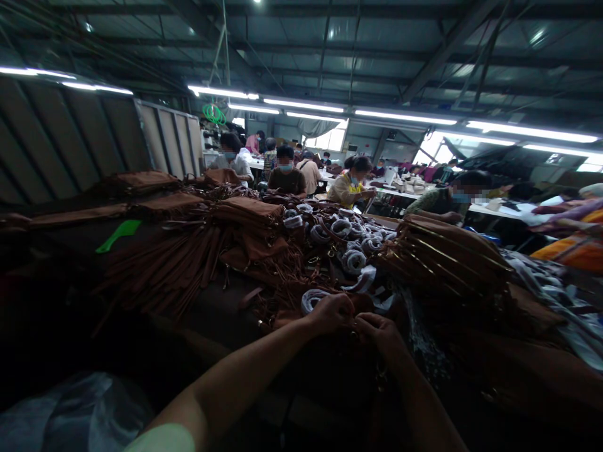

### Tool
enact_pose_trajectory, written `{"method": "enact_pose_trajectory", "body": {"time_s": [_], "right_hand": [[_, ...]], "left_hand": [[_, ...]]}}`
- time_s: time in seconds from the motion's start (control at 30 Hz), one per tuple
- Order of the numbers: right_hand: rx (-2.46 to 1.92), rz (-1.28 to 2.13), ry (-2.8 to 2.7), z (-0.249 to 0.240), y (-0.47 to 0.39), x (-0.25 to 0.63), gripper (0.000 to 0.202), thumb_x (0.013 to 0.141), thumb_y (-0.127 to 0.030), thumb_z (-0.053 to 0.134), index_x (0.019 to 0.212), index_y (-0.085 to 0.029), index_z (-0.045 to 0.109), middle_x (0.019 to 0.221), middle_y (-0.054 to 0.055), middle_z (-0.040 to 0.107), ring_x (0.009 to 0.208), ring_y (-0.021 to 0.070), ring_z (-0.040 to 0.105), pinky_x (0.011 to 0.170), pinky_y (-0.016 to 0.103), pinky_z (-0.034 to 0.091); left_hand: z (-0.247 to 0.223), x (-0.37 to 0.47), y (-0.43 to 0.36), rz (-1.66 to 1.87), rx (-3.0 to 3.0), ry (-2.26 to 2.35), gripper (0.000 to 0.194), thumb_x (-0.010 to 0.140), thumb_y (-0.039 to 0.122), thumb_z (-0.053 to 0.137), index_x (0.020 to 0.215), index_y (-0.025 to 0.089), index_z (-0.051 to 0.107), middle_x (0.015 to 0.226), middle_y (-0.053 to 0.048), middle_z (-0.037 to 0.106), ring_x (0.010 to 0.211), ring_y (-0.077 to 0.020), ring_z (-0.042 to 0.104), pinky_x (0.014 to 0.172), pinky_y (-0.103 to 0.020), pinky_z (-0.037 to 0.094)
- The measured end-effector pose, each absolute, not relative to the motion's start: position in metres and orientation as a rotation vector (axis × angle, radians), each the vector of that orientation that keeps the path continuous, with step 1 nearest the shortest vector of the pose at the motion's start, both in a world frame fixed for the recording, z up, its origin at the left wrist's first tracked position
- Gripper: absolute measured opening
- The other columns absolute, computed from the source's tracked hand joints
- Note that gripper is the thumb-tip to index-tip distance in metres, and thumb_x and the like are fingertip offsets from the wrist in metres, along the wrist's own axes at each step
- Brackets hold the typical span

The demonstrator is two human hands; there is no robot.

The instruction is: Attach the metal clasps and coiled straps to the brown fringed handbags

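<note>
My left hand point(332, 312) and my right hand point(380, 329) meet close together over the dark table, fingers pinched. What sits between the fingertips is too small and dark to make out. Below my right hand hangs a metal clasp point(380, 375), apparently on a dark strap. Just beyond my left hand lies a coiled strap in pale wrapping point(311, 300). Brown fringed bag pieces point(282, 319) lie beside and behind my hands. More wrapped strap coils point(353, 260) are heaped farther back.
Brown bags with gold-coloured edges point(447, 257) are stacked to the right. Fringed brown bags point(249, 213) pile up at centre left. On the left lies a bright green scraper-like tool point(120, 235). Clear plastic point(70, 408) shows at lower left. Several people sit at tables beyond.
</note>
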State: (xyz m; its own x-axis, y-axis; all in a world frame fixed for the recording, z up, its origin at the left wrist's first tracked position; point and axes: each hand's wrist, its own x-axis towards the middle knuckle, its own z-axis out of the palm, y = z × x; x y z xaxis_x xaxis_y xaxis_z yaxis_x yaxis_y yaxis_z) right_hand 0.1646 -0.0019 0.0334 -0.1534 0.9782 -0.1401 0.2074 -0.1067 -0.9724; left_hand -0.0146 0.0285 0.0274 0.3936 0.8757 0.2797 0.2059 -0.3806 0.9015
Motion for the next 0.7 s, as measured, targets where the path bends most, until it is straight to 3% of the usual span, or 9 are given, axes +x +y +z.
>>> {"method": "enact_pose_trajectory", "body": {"time_s": [0.7], "right_hand": [[-1.421,1.181,-1.576,0.0314,-0.0033,0.1644,0.039,0.064,-0.045,0.071,0.085,-0.014,0.073,0.062,0.000,0.060,0.056,0.0108,0.047,0.051,0.022,0.035]], "left_hand": [[0.0208,-0.0144,0.0361,0.955,1.731,0.955,0.031,0.054,0.023,0.079,0.078,0.011,0.065,0.069,0.001,0.062,0.062,-0.0098,0.053,0.054,-0.018,0.037]]}}
